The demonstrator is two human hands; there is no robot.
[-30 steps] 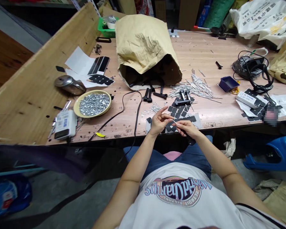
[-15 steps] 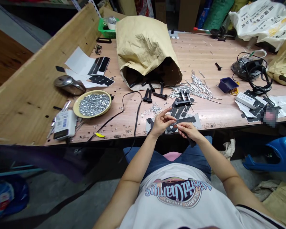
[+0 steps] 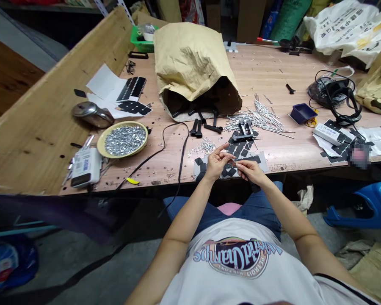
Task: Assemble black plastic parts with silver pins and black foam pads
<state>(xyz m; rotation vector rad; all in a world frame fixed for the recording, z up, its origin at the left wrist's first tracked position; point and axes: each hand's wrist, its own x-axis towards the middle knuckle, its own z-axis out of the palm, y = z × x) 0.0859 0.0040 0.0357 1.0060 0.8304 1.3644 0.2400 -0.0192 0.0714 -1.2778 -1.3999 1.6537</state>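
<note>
Just above the table's front edge, my left hand (image 3: 217, 163) pinches a thin, bright metal piece (image 3: 232, 160), too small to make out fully. My right hand (image 3: 250, 170) is close beside it, thumb and forefinger together near the same piece. Its other fingers are wrapped round a black plastic part (image 3: 254, 187), mostly hidden by the palm. Beneath the hands lies a grey sheet with black adhesive pads (image 3: 230, 171). Small metal nuts (image 3: 207, 145) are scattered beyond my left hand. Black T-shaped parts (image 3: 244, 136) lie past the fingertips, near a pile of metal rods (image 3: 262, 116).
A large paper sack (image 3: 193, 59) lies open towards me with black parts inside. To the left are a yellow bowl (image 3: 100, 146) of small metal pieces, a white box (image 3: 86, 167) and a black cord (image 3: 181, 163). A purple tray (image 3: 303, 113) and headgear (image 3: 344, 101) are right.
My hands have shifted slightly, and the fingertips still meet at the thin metal piece. The black part in my right hand shows a little less. The things on the table keep their places.
</note>
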